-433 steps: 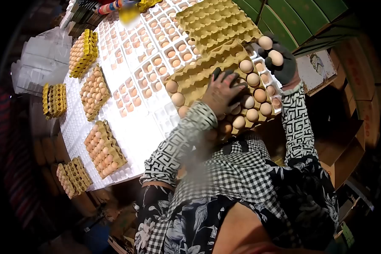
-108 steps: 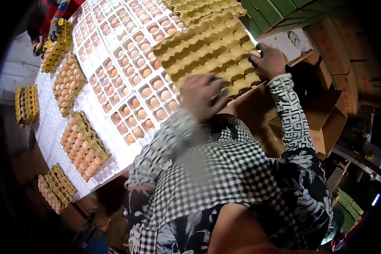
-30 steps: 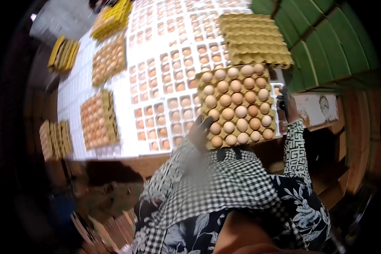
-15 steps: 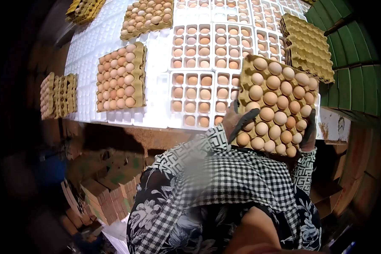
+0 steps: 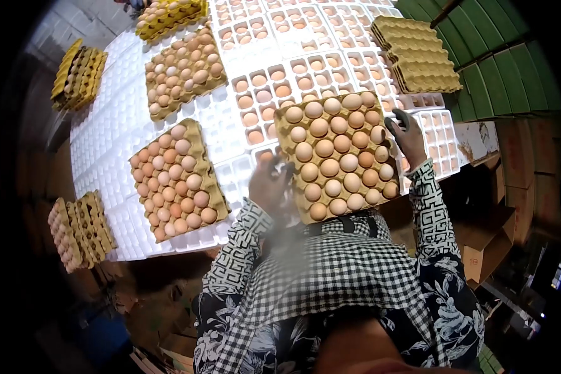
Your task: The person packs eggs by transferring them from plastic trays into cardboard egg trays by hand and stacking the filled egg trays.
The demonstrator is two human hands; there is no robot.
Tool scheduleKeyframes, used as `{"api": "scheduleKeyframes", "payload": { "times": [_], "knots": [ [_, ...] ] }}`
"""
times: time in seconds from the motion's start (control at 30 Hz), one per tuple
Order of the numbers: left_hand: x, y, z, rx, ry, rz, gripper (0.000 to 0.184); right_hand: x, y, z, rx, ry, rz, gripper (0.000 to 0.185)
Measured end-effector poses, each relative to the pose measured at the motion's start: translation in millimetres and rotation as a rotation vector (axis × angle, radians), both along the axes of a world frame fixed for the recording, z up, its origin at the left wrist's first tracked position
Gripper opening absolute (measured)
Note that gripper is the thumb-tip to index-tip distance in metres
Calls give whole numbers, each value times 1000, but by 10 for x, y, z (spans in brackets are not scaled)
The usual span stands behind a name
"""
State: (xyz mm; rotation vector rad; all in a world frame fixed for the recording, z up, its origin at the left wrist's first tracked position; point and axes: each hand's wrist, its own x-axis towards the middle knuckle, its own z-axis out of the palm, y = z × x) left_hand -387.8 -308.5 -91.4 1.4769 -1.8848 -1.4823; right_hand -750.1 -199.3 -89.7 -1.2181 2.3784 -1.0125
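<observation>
A brown pulp egg tray full of eggs lies in front of me, over the white tray cells at the table's near edge. My left hand, in a dark-tipped glove, is at the tray's left edge; motion smears its fingers, and I cannot tell whether they grip it. Just off the right edge is my right hand, its dark-tipped fingers bent but apart, with nothing visible between them. Under and beyond the pulp tray are white trays with eggs in their square cells.
To the left, another full egg tray rests on white trays, with a further one behind it. Stacked pulp trays sit at the back right beside green boxes. More stacks stand along the left edge. An open cardboard box is below right.
The egg tray has moved left in view and now lies lower over the white trays. My right hand has come off its right edge, and my left hand has shifted left. The view has turned.
</observation>
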Motion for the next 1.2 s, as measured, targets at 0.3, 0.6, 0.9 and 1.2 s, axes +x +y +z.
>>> {"api": "scheduleKeyframes", "payload": {
  "times": [0.3,0.6,0.9,1.2],
  "knots": [
    [-1422,-1061,80,-701,-439,-675,51,-40,-1144,64,330,652,551,54],
    [-1170,-987,285,68,395,134,28,-950,-524,452,-434,-1124,212,45],
    [-2051,-936,560,-501,-888,-834,37,-630,-1050,225,394,217,558,62],
    [-1914,-880,328,-620,-750,-683,45,-214,-885,524,410,421,849,25]
  ]
}}
